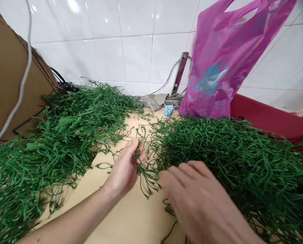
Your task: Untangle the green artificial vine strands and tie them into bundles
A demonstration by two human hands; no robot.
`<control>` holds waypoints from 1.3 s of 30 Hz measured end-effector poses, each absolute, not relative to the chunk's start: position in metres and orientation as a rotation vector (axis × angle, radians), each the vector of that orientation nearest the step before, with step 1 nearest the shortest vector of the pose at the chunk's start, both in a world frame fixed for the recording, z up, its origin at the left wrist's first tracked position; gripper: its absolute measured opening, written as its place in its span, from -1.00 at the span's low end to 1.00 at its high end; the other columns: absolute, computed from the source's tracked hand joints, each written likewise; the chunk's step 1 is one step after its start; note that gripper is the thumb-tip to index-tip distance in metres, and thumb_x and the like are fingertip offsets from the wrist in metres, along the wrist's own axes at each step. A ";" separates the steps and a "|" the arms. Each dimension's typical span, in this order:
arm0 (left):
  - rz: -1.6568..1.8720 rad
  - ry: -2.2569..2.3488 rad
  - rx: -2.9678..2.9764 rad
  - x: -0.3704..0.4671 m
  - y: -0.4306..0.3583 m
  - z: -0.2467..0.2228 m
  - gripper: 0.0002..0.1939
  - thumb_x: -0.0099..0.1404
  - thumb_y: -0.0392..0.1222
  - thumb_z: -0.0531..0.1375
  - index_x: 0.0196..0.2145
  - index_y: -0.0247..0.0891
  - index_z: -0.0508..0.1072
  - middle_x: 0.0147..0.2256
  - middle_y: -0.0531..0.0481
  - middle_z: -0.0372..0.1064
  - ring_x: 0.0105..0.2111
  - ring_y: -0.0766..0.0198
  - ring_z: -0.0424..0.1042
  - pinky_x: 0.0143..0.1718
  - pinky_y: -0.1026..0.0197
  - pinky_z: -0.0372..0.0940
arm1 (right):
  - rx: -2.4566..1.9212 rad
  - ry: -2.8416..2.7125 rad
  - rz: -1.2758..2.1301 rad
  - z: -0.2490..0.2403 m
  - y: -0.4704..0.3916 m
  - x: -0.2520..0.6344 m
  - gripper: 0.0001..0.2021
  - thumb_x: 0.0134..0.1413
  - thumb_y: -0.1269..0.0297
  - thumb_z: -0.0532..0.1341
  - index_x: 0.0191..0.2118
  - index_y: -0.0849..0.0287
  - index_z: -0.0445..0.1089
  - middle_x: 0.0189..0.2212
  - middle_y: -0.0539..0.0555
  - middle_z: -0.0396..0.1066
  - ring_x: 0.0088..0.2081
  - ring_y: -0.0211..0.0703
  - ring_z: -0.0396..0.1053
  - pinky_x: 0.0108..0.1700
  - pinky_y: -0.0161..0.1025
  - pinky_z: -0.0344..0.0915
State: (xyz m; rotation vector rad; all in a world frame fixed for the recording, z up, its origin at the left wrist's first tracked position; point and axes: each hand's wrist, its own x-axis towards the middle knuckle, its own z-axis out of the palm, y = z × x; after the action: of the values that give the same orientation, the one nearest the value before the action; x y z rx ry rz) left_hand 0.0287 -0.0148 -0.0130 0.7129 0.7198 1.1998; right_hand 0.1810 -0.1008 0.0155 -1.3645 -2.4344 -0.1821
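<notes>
My left hand [127, 166] is near the middle of the head view, with thumb and fingers closed on a small bunch of thin green plastic-looking stems [147, 178]. The stem tips fan out down and to the right, and a few strands stick up above the thumb. My right hand [189, 189] is just to the right, back upward, slightly blurred, with its fingers curled in. Its fingertips are hidden, so whatever it may hold does not show. Beside it lies a large pile of green stems [232, 152]. A few loose strands lie below it.
Another heap of green stems [72, 125] covers the left side of the tan surface [110, 217]. A pink plastic bag [217, 61] stands behind the right pile, by a small blue-and-white item [168, 110]. A cardboard box [11, 74] and a pale cable [24, 78] are at left.
</notes>
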 end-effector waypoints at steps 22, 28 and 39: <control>1.094 0.680 1.255 0.024 -0.028 -0.014 -0.81 0.43 -0.03 0.16 -0.19 -0.19 0.44 -0.28 0.03 0.34 -0.23 0.31 0.32 -0.14 0.27 0.24 | -1.214 -1.391 1.006 0.020 -0.063 0.194 -0.85 0.24 0.16 0.24 -0.20 0.05 0.53 -0.35 -0.04 0.48 -0.29 -0.26 0.39 -0.15 -0.30 0.33; 1.221 0.878 1.936 0.021 -0.035 -0.010 -0.77 0.25 -0.19 0.33 -0.19 -0.16 0.36 -0.24 0.04 0.29 -0.21 0.25 0.28 -0.16 0.24 0.21 | -1.187 -1.139 1.075 0.020 -0.060 0.204 -0.84 0.12 0.11 0.36 -0.23 0.04 0.55 -0.33 -0.06 0.49 -0.30 -0.28 0.38 -0.21 -0.32 0.30; 1.051 0.848 1.583 0.025 -0.031 -0.012 -0.77 0.42 -0.07 0.14 -0.22 -0.26 0.50 -0.32 0.02 0.38 -0.47 0.38 0.40 -0.41 0.32 0.34 | -1.000 -1.058 1.161 0.036 -0.059 0.206 -0.53 0.00 0.18 0.42 0.05 0.01 0.37 0.00 0.07 0.43 0.01 -0.12 0.47 0.08 -0.15 0.40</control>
State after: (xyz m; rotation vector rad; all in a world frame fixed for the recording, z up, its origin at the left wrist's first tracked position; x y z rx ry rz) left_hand 0.0250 -0.0307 -0.0117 1.5830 0.8480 1.0508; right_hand 0.2060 -0.0593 0.0358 -1.0003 -1.0579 1.1611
